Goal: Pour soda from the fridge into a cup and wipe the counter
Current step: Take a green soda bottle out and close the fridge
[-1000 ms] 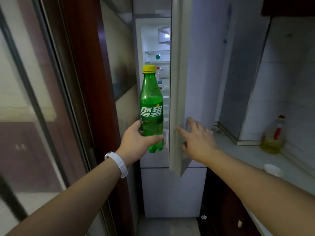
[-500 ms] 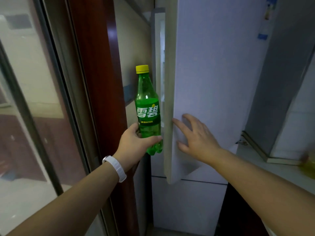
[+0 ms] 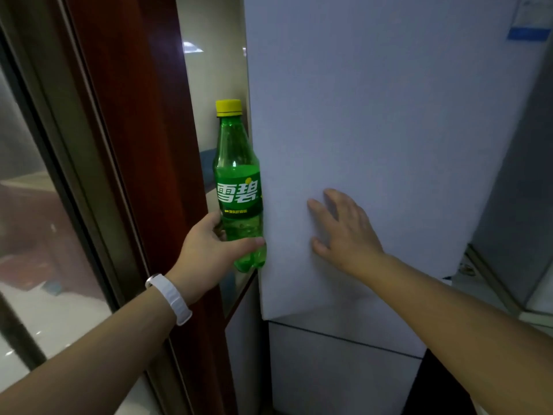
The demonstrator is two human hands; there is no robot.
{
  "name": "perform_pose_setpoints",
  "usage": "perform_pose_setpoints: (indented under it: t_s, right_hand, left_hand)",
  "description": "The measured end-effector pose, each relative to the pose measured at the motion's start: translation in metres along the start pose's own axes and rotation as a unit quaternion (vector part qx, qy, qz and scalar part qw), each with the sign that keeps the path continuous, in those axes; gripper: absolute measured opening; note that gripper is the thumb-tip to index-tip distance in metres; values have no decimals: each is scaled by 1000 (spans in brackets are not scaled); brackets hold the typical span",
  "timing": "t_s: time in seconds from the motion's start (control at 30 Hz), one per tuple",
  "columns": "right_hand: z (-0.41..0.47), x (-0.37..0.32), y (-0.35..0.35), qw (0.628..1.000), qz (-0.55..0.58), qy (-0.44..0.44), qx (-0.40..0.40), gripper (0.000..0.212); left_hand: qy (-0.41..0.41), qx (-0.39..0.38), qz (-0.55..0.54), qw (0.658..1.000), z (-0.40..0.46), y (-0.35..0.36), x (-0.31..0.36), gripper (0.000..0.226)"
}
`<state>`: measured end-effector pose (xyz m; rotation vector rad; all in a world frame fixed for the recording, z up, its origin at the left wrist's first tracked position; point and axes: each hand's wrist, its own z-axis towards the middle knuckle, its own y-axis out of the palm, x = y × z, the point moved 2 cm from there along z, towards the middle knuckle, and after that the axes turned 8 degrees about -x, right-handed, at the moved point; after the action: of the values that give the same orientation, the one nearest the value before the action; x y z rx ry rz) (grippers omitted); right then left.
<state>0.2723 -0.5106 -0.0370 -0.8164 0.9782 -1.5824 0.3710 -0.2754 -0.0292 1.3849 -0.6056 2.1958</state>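
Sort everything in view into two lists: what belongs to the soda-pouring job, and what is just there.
Part of the job:
- green plastic soda bottle with yellow cap, held upright in the left hand
- white fridge door, with the right hand flat on it

Just there:
- dark red wooden door frame
- white wristband
- blue-and-white sticker on the fridge

We see dim, bluish light | glare spot on the glass panel | our hand's soft shadow on the fridge door | edges bowed, slightly soft.
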Motion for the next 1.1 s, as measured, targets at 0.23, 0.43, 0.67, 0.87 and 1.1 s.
perform_pose_setpoints:
  t_s: [0.23, 0.43, 0.67, 0.87, 1.1]
  right_hand:
    - [31, 23, 21, 999, 22, -44, -6, 73]
    - [57, 34, 40, 998, 3, -45, -42, 70]
    - [80, 41, 56, 998, -6, -29, -48, 72]
    - [97, 40, 53, 994, -95, -52, 11, 66]
    - [108, 41, 60, 984, -151, -63, 74, 64]
  left_hand:
    - [-8, 33, 47, 998, 33, 13, -10, 54]
    - [-39, 39, 82, 995, 58, 24, -28, 54]
    - [-36, 18, 65, 997, 96, 27, -50, 58]
    - [-33, 23, 32, 999, 135, 35, -66, 51]
    - [-25, 12, 5, 1000, 160, 37, -83, 56]
